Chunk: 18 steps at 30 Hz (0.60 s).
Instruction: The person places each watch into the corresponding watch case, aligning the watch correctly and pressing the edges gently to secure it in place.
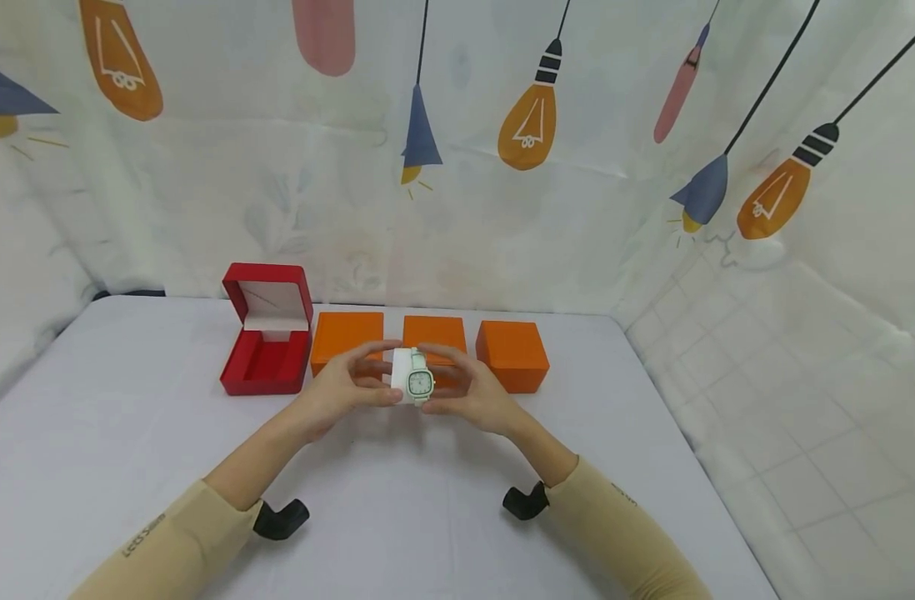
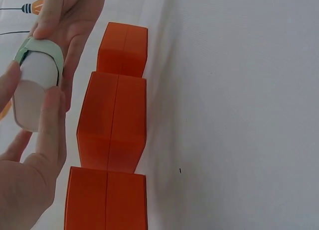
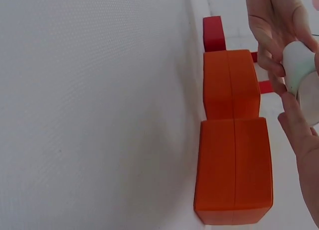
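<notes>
A mint-green wristwatch (image 1: 420, 382) is wrapped round a white watch cushion (image 1: 401, 375), held up above the table with its dial toward the head camera. My left hand (image 1: 347, 390) grips the cushion's left end between thumb and fingers. From the other side, my right hand (image 1: 478, 393) pinches the watch at its strap, index finger above and thumb below. In the left wrist view, the pale strap (image 2: 56, 52) loops round the cushion (image 2: 31, 103). Only part of the cushion (image 3: 295, 60) shows in the right wrist view, at the right edge.
Behind my hands stand an orange box (image 1: 348, 333), a second orange box (image 1: 433, 332) and a third orange box (image 1: 513, 354). To their left, a red box (image 1: 266, 379) has its lid raised. A white cloth covers the table (image 1: 397, 517); a printed curtain (image 1: 457, 242) hangs behind.
</notes>
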Available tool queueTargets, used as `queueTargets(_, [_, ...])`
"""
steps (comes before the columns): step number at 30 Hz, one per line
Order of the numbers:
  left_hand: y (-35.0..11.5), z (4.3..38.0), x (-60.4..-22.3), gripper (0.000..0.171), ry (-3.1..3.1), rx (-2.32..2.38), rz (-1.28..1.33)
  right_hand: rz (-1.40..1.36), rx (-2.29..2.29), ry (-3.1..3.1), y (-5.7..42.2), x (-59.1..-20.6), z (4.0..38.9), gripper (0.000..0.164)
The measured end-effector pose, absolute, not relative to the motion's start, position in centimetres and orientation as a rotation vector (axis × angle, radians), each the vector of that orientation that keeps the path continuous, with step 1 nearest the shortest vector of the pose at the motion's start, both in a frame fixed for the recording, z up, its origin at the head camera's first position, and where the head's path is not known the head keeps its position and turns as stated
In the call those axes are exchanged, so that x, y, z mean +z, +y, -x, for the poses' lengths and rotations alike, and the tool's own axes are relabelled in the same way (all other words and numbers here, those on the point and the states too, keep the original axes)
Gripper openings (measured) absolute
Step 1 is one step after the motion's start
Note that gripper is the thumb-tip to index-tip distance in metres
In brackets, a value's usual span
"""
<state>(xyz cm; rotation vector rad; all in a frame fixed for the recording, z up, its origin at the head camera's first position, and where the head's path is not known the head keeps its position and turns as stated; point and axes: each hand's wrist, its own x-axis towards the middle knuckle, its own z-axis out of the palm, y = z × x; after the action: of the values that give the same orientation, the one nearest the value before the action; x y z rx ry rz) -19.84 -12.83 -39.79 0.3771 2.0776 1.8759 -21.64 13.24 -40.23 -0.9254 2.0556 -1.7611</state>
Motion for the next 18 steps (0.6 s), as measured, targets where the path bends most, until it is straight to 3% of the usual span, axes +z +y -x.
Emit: queueTargets(18, [-13.09, 19.76, -39.92, 0.073, 2.048, 1.885, -0.458, 0.932, -1.779, 2.076, 13.21, -40.12, 21.35, 0.063])
